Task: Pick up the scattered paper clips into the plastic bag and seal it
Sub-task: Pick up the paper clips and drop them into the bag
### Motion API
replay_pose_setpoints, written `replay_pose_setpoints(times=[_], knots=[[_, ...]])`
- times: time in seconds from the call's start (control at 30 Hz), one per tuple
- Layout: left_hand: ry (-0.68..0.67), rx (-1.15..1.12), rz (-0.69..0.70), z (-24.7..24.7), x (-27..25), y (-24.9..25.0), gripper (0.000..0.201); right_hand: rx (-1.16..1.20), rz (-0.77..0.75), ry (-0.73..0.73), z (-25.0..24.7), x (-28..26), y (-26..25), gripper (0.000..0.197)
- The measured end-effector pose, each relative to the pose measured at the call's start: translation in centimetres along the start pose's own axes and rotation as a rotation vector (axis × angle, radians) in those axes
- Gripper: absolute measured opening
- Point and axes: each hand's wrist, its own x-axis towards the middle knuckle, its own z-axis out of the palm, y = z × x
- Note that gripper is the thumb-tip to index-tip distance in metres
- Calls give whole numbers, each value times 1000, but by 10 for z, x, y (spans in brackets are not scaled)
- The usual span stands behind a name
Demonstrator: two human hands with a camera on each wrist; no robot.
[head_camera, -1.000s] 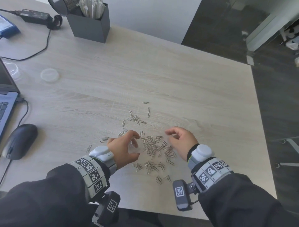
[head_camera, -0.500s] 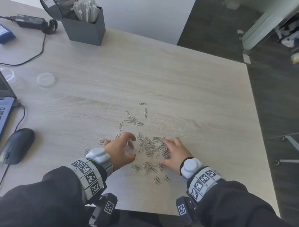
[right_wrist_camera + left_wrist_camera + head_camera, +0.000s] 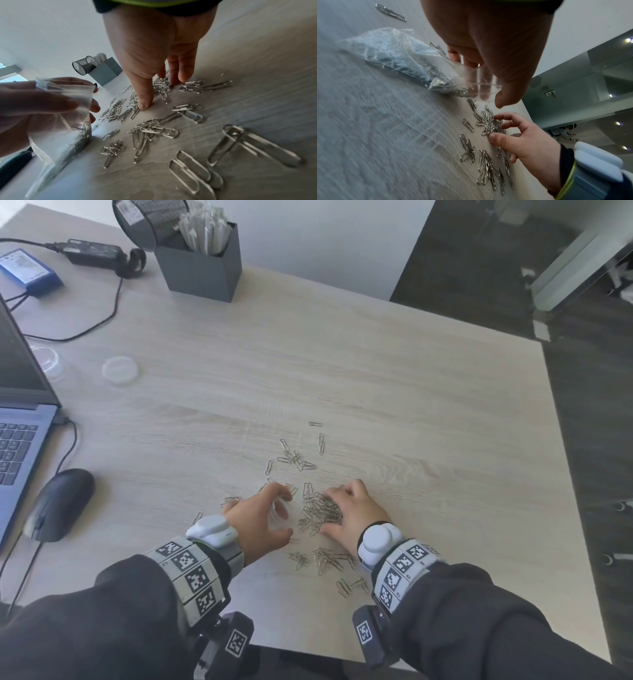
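Observation:
Silver paper clips (image 3: 322, 513) lie strewn over the wooden desk (image 3: 411, 392), with outliers farther back (image 3: 296, 458) and near the front edge (image 3: 329, 559). My left hand (image 3: 260, 518) grips the mouth of a clear plastic bag (image 3: 399, 58) and holds it open; the bag lies on the desk with some clips inside (image 3: 82, 134). Just right of it, my right hand (image 3: 352, 511) is down on the densest pile. Its thumb (image 3: 144, 102) and fingers (image 3: 510, 123) curl around a cluster of clips (image 3: 491, 124).
An open laptop (image 3: 20, 422) and a black mouse (image 3: 60, 503) lie at the left. A grey box of white sticks (image 3: 202, 265), a power adapter (image 3: 92, 254) and a blue device (image 3: 30, 270) stand at the back. A round plastic lid (image 3: 120, 369) lies mid-left. The desk's right edge (image 3: 565, 474) is close.
My right hand came down from beside the bag's mouth onto the pile and has drawn its fingers together around clips. My left hand has kept the bag in place.

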Motion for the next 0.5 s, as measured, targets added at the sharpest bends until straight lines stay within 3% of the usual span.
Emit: replay_pose_setpoints(times=[0.23, 0.5], knots=[[14, -29, -9, 1, -1, 3, 49, -10, -68, 30, 4, 3, -4, 24], [17, 0, -21, 3, 2, 3, 49, -4, -74, 57, 1, 3, 0, 8]])
